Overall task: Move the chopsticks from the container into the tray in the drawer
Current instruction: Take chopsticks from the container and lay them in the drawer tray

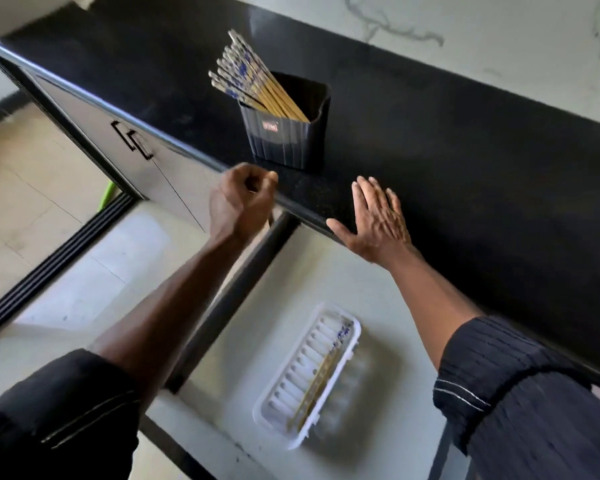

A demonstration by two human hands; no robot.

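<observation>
Chopsticks (248, 79): a bundle, patterned ends up, leaning toward the far-left corner of a dark ribbed container (284, 133) that stands on the black countertop (465, 150) near its front edge, within easy reach. Tray (307, 375): white, ridged, lying in the open drawer (291, 271) below and nearer than the container; at least one chopstick (326, 368) already lies lengthwise in it. Left hand (241, 199): loosely fisted, empty as far as can be seen, just in front-left of the container. Right hand (378, 220): flat, fingers spread, resting on the counter edge, probably bracing. Nothing blocks the container; cabinet doors (136, 147) to its left.
</observation>
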